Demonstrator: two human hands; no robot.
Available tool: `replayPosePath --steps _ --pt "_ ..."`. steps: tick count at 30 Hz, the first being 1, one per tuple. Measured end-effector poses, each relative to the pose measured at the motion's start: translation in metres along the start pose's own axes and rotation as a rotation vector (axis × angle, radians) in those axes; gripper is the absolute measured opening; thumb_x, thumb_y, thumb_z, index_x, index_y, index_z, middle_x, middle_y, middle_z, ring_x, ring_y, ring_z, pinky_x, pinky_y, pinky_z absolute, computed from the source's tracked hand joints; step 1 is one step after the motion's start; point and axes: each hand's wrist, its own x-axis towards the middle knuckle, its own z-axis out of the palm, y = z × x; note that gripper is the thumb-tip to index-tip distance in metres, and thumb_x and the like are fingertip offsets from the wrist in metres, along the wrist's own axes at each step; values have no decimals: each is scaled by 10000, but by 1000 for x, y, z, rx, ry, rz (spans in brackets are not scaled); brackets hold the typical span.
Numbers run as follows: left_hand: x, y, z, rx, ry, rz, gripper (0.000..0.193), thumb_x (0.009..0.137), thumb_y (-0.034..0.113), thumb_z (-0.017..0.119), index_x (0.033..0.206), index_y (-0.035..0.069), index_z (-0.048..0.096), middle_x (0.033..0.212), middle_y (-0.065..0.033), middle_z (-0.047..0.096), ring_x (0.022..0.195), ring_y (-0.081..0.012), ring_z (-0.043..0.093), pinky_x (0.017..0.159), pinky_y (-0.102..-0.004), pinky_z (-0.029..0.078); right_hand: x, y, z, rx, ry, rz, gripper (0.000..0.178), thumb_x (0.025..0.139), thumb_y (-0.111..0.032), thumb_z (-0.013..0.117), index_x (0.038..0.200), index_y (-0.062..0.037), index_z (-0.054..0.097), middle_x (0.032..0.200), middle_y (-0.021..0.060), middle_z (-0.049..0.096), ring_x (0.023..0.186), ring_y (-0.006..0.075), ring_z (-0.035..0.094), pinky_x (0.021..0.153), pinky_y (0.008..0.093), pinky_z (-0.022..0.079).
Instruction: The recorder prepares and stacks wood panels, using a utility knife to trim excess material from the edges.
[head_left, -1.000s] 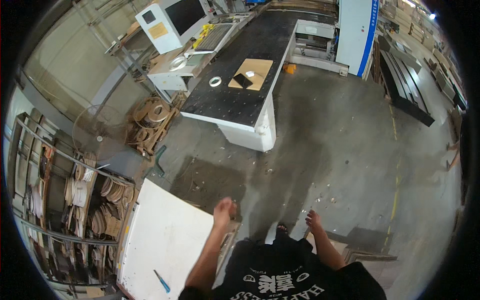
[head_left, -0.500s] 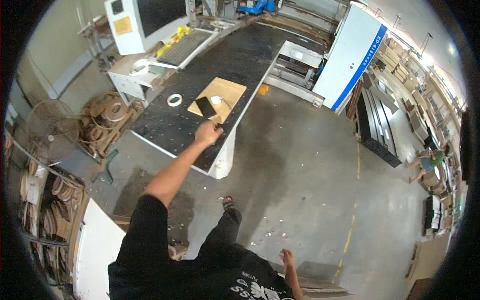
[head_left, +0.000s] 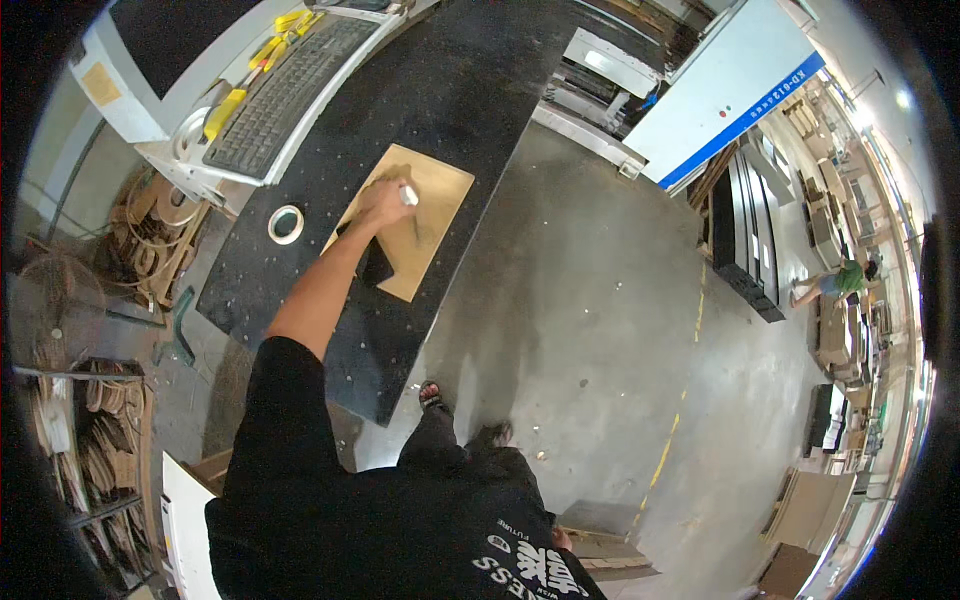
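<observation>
My left hand [head_left: 380, 203] reaches forward over a tan rectangular board [head_left: 440, 190] on the black worktable. Its fingers are closed around a small white rounded object [head_left: 408, 195], which sticks out by the thumb side. A flat black phone-like thing [head_left: 376, 266] lies on the board beneath my left wrist, partly covered by the forearm. To the left of the board sits a roll of tape [head_left: 272, 225]. Low down beside my body, only a bit of my right hand [head_left: 562, 539] shows past the black shirt, and its fingers cannot be made out.
A grey keyboard [head_left: 268, 110] with yellow items beside it rests on a console at the table's left. White and blue machine housing [head_left: 715, 95] stands beyond the table's right side. Stacked dark panels [head_left: 745, 235] lie farther right, near another person [head_left: 845, 280]. Scraps dot the floor.
My left hand has moved forward from the table's near end onto the board and taken hold of the small white object. I have come closer to the table. My right hand has drawn in toward my body.
</observation>
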Motion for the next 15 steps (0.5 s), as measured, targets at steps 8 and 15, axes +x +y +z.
replayPosePath --steps 8,15 --pt "28 23 34 41 546 -101 724 836 482 827 1408 90 618 1301 -171 675 1260 -370 611 1064 -495 483 199 -152 -176 1285 -54 -214 331 1080 -305 617 1244 -29 697 1028 76 733 835 168 690 694 309 541" --pt "-118 34 63 -37 471 -838 1023 792 625 822 1515 -9 470 1444 -263 521 1361 -437 508 1141 -548 415 309 -321 -360 1065 -56 -487 330 1047 -271 713 1239 -8 659 1019 31 712 1007 150 677 899 313 553"
